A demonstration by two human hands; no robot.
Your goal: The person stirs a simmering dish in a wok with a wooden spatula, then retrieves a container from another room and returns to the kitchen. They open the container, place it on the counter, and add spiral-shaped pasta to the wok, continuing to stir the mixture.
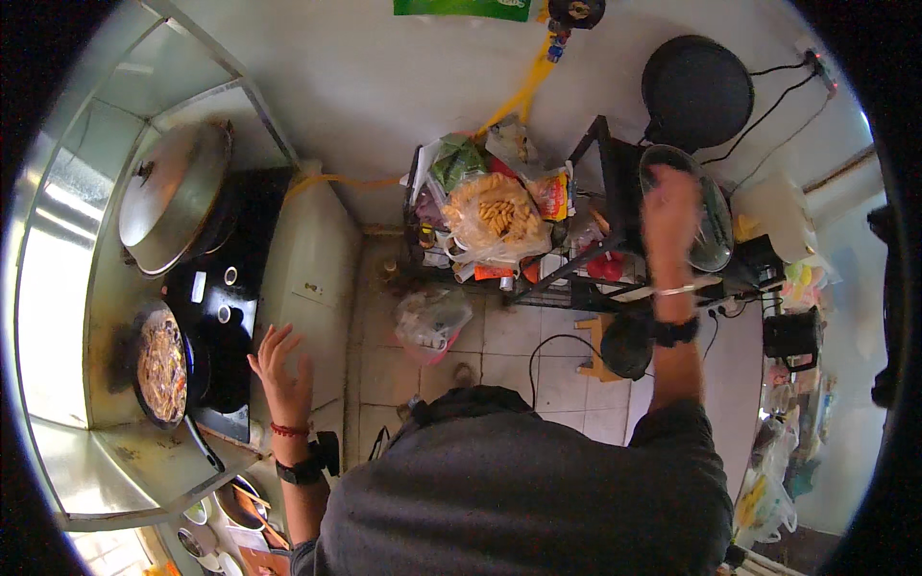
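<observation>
My left hand [281, 371] is held in the air beside the black glass stove top [232, 288], its fingers spread and nothing in it. On that stove a frying pan [194, 432] holds cooked noodle-like food [161, 363], with its black handle towards the front. Behind the pan sits a large wok under a domed metal lid [169, 194]. Over on the right, my blurred right hand [671, 209] is over a clear glass pot lid [713, 223] at the rack's end. Whether its fingers grip the lid cannot be made out.
A black metal rack [605, 165] bears a plastic bag of twisted fried snacks [497, 216] and packets. A black pan [697, 90] hangs on the wall. On the floor are a bag-lined bin [432, 320] and a wooden stool [594, 349]. A black kettle [792, 338] stands at right.
</observation>
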